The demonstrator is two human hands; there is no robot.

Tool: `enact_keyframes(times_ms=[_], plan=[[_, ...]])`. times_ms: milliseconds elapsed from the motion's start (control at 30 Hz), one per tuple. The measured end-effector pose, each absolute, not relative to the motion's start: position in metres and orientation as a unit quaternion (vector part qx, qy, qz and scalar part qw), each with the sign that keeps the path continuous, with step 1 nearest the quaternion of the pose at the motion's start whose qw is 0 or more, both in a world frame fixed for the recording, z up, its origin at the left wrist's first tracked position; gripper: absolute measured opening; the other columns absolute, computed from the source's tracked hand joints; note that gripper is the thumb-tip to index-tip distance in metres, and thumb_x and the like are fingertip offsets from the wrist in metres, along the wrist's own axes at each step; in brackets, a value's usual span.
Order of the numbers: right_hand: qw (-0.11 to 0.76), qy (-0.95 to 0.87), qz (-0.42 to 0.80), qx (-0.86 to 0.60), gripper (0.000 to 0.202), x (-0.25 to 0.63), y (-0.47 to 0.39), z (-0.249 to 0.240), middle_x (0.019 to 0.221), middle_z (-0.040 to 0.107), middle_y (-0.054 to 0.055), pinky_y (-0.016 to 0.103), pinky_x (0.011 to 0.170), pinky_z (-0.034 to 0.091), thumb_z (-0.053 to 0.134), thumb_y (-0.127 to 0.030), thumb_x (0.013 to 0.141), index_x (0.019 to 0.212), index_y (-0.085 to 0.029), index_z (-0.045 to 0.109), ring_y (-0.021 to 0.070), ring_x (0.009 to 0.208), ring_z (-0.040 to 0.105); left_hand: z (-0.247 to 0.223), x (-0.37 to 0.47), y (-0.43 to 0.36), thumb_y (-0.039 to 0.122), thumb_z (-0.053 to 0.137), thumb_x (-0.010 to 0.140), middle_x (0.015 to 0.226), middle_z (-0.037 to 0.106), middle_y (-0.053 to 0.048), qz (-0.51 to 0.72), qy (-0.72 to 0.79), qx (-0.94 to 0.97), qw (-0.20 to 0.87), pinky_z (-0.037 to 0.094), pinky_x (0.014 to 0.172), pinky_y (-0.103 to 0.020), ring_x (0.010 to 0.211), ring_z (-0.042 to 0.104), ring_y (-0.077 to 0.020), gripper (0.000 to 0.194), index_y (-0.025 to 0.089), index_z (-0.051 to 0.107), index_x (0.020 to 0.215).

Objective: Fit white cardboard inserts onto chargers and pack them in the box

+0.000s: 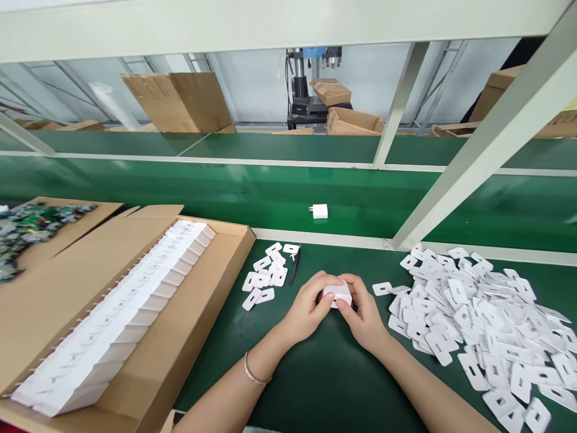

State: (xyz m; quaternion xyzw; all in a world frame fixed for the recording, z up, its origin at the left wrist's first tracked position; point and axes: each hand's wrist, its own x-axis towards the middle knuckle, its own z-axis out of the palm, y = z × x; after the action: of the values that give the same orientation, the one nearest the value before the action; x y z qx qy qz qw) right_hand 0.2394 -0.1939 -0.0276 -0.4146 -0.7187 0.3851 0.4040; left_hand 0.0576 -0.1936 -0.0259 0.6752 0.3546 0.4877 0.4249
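My left hand (308, 308) and my right hand (363, 313) meet over the green mat, both holding one small white charger block (338, 293) between the fingertips. A silver bracelet (255, 374) sits on my left wrist. Just beyond my left hand lie a few white plastic tabs (265, 276) and black tweezers (294, 266). A large heap of the same white tabs (478, 313) spreads to the right of my right hand.
An open cardboard box (189, 337) at the left holds a long row of white chargers (130, 313). One white charger (320, 211) lies on the green conveyor belt (225, 192) behind. A slanted metal frame post (473, 162) rises at right. Circuit boards (27, 225) fill a box far left.
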Motion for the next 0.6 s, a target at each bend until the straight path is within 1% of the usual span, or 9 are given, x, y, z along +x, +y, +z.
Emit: enact_keyframes(times_ms=[67,133,200,267,333,400,433,500,600], plan=[[0.412,-0.730,0.359,-0.411,0.034,0.239,-0.195,-0.030,0.093,0.068,0.002,0.029,0.060,0.049,0.052,-0.050,0.105,0.127,-0.025,0.053,0.0165,0.069,0.061,-0.028,0.055,-0.191,0.060,0.049,0.105,0.106,0.063,-0.007,0.488,0.349,0.633,0.489,0.048,0.084,-0.034,0.093,0.059,-0.0215,0.046,0.023,0.059,0.131],[0.436,-0.737,0.324,-0.403,0.037,0.239,-0.194,-0.033,0.102,0.068,0.005,0.031,0.064,0.052,0.047,-0.052,0.107,0.130,-0.024,0.052,0.0177,0.074,0.064,-0.031,0.055,-0.187,0.067,0.043,0.103,0.100,0.062,-0.005,0.486,0.339,0.562,0.577,0.049,0.080,-0.034,0.087,0.059,-0.0206,0.057,0.023,0.051,0.138],[0.464,-0.739,0.288,-0.394,0.041,0.239,-0.192,-0.035,0.116,0.067,0.010,0.033,0.069,0.055,0.043,-0.053,0.108,0.135,-0.023,0.050,0.0200,0.084,0.067,-0.034,0.058,-0.184,0.072,0.040,0.102,0.095,0.063,-0.004,0.477,0.331,0.506,0.638,0.048,0.074,-0.032,0.079,0.057,-0.0189,0.063,0.021,0.050,0.138],[0.468,-0.748,0.264,-0.389,0.043,0.241,-0.190,-0.035,0.120,0.065,0.011,0.035,0.073,0.057,0.042,-0.053,0.109,0.139,-0.023,0.050,0.0211,0.089,0.067,-0.036,0.065,-0.184,0.073,0.045,0.100,0.100,0.066,-0.007,0.473,0.318,0.478,0.668,0.049,0.075,-0.032,0.081,0.058,-0.0185,0.064,0.019,0.053,0.136],[0.449,-0.763,0.249,-0.392,0.045,0.243,-0.186,-0.033,0.120,0.063,0.011,0.037,0.076,0.057,0.044,-0.052,0.108,0.141,-0.023,0.052,0.0218,0.091,0.066,-0.036,0.074,-0.186,0.072,0.050,0.100,0.113,0.067,-0.010,0.492,0.295,0.447,0.686,0.052,0.085,-0.035,0.091,0.062,-0.0199,0.065,0.020,0.053,0.138],[0.426,-0.774,0.240,-0.403,0.046,0.245,-0.184,-0.031,0.122,0.057,0.011,0.039,0.081,0.058,0.046,-0.052,0.107,0.143,-0.024,0.055,0.0230,0.098,0.065,-0.035,0.082,-0.190,0.070,0.055,0.099,0.128,0.065,-0.011,0.524,0.273,0.408,0.696,0.054,0.096,-0.039,0.104,0.065,-0.0222,0.064,0.023,0.051,0.142],[0.418,-0.776,0.237,-0.408,0.047,0.246,-0.183,-0.030,0.125,0.055,0.011,0.039,0.084,0.058,0.046,-0.051,0.107,0.146,-0.025,0.055,0.0232,0.101,0.064,-0.033,0.085,-0.191,0.067,0.059,0.099,0.133,0.063,-0.011,0.537,0.269,0.395,0.696,0.054,0.100,-0.041,0.108,0.065,-0.0231,0.063,0.024,0.050,0.144],[0.410,-0.778,0.235,-0.414,0.048,0.247,-0.183,-0.029,0.129,0.051,0.011,0.039,0.087,0.059,0.045,-0.048,0.108,0.151,-0.027,0.053,0.0222,0.103,0.064,-0.029,0.088,-0.193,0.061,0.066,0.097,0.136,0.061,-0.010,0.554,0.274,0.390,0.683,0.055,0.101,-0.041,0.113,0.065,-0.0237,0.061,0.027,0.050,0.145],[0.418,-0.781,0.209,-0.414,0.048,0.245,-0.184,-0.031,0.134,0.050,0.011,0.043,0.096,0.056,0.040,-0.044,0.109,0.154,-0.028,0.050,0.0235,0.110,0.062,-0.019,0.084,-0.194,0.055,0.073,0.095,0.127,0.064,-0.007,0.573,0.297,0.409,0.645,0.055,0.100,-0.039,0.112,0.065,-0.0228,0.057,0.027,0.055,0.140]])
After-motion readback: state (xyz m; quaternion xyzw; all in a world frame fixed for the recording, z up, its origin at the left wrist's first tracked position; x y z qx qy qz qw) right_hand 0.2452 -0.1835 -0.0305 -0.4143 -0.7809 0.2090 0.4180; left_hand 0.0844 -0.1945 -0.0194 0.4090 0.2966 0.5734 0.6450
